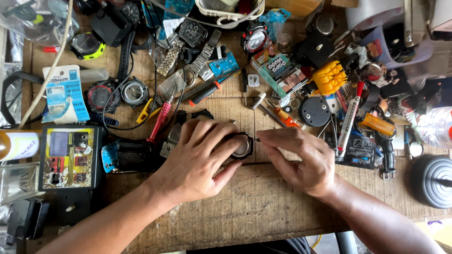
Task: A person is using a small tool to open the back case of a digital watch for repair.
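Two bare hands meet near the middle of the wooden counter (263, 207), both forearms coming in from the near edge and angled toward each other. The left hand (200, 157) lies palm down, wrist low, its fingers (221, 136) curled over a round black watch case (242, 146) and pinning it against the wood. The right hand (306, 162) comes in from the right, knuckles up, its thumb and forefinger pinched together at the case's right rim; they seem to grip a thin tool, though its tip is too small to make out. Just left of the left hand sits a blue and black box (129, 156), and farther left a black tester with a yellow panel (70, 156). Beyond the hands lies a red screwdriver (160, 120).
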